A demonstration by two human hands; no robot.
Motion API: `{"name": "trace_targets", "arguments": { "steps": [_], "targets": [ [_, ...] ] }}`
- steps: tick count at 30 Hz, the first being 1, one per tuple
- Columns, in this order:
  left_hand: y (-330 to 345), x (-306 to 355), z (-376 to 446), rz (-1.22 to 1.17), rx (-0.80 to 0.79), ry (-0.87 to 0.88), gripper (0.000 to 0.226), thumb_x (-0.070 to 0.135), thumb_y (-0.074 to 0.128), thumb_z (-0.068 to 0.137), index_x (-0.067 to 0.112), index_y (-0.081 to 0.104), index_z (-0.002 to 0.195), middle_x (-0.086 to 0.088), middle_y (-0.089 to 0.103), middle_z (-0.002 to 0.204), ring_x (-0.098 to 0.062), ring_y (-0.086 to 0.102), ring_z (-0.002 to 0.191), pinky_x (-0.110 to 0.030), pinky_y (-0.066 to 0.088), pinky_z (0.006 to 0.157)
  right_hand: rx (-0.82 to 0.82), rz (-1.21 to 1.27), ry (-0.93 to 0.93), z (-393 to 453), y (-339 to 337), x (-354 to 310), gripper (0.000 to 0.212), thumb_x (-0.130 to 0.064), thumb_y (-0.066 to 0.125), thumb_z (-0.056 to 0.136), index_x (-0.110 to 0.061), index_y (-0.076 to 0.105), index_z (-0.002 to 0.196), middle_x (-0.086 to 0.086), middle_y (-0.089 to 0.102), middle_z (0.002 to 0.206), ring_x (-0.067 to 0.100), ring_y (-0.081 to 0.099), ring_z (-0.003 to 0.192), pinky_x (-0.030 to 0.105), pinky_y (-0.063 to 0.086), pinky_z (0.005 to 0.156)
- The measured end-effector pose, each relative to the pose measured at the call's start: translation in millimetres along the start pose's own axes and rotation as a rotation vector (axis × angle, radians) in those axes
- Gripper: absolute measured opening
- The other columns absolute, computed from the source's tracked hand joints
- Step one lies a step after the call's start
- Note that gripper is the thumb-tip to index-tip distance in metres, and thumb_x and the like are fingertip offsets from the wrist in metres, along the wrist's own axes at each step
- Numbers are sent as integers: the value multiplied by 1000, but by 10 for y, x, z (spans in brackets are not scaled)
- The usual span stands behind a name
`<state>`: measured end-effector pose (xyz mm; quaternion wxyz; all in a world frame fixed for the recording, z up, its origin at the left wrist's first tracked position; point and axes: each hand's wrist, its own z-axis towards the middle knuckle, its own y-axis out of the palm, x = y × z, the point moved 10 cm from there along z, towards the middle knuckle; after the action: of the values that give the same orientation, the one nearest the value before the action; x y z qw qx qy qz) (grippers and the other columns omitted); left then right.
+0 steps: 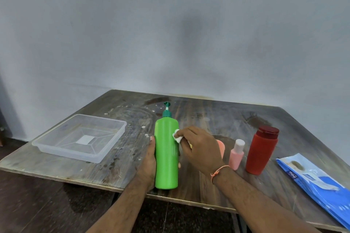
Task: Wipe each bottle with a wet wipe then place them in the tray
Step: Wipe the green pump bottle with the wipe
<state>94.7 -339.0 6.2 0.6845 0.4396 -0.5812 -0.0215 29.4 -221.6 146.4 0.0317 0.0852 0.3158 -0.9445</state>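
Your left hand (149, 164) grips the green pump bottle (166, 153) around its lower half, holding it upright over the near edge of the wooden table (217, 115). Your right hand (198, 147) pinches a small bunched white wet wipe (177, 136) and presses it against the bottle's right side, near the upper part of the body. The clear plastic tray (79, 138) sits to the left, well apart from the bottle, with nothing in it. To the right stand a small pink bottle (236, 154) and, just beside it, a larger red bottle (262, 150); a peach-coloured item (221, 146) is mostly hidden behind your right hand. The blue wet wipe pack (318, 181) lies flat at the table's right edge.
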Motion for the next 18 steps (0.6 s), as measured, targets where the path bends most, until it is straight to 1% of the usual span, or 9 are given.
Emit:
{"name": "trace_targets", "arguments": {
  "steps": [3,5,7,9,12,13,16,17,18],
  "targets": [
    [-1,29,-7,-18,40,22,80,71,37,95,4,79,105,-25,73,91,-35,71,62,-42,62,57,-30,18,-46,16,67,-137,15,-24,65,103,-27,76,112,-10,72,108,16,68,89,37,56,73],
    [-16,24,-6,-13,61,21,79,70,34,99,9,84,102,-24,76,93,-33,74,67,-41,62,60,-74,12,-111,-38,94,-222,13,-23,68,102,-28,77,111,-10,70,105,16,66,86,34,52,70],
    [-43,18,1,-18,76,14,80,70,31,100,10,84,104,-24,76,98,-32,75,72,-42,62,64,-81,0,-155,-114,70,-242,11,-23,71,100,-27,78,106,-10,71,101,15,67,86,32,51,70],
    [-30,5,13,-1,47,6,83,73,31,99,9,83,107,-25,75,99,-34,73,71,-42,61,65,-65,-15,-128,-141,39,-177,10,-25,70,101,-28,78,105,-11,72,101,15,67,87,35,53,70],
    [-18,4,4,9,40,10,82,72,30,99,10,84,100,-24,75,91,-33,72,63,-41,60,61,-22,-12,-41,-104,41,-85,8,-25,70,102,-28,76,106,-12,72,104,16,68,88,40,55,71],
    [-17,6,-1,8,43,11,81,71,31,99,10,84,101,-23,75,90,-33,72,63,-41,61,60,-11,-6,-27,-89,54,-91,9,-23,71,102,-27,76,107,-12,72,104,16,68,87,40,55,71],
    [-25,28,-40,1,69,19,77,67,30,103,5,74,118,-23,77,94,-32,74,66,-41,63,57,-24,12,-56,-103,92,-199,11,-23,70,103,-28,76,111,-11,70,105,15,67,87,35,54,68],
    [-39,37,-49,-3,81,21,77,65,29,104,4,71,122,-24,77,99,-32,76,72,-42,65,61,-43,12,-87,-139,97,-247,11,-24,69,103,-28,76,111,-11,70,105,14,66,87,32,53,68],
    [-56,40,-45,-11,87,24,78,66,28,105,3,69,126,-25,77,108,-32,78,81,-44,66,68,-63,11,-119,-183,96,-286,11,-25,69,103,-29,76,110,-11,70,104,13,66,88,28,51,68]
  ]
}}
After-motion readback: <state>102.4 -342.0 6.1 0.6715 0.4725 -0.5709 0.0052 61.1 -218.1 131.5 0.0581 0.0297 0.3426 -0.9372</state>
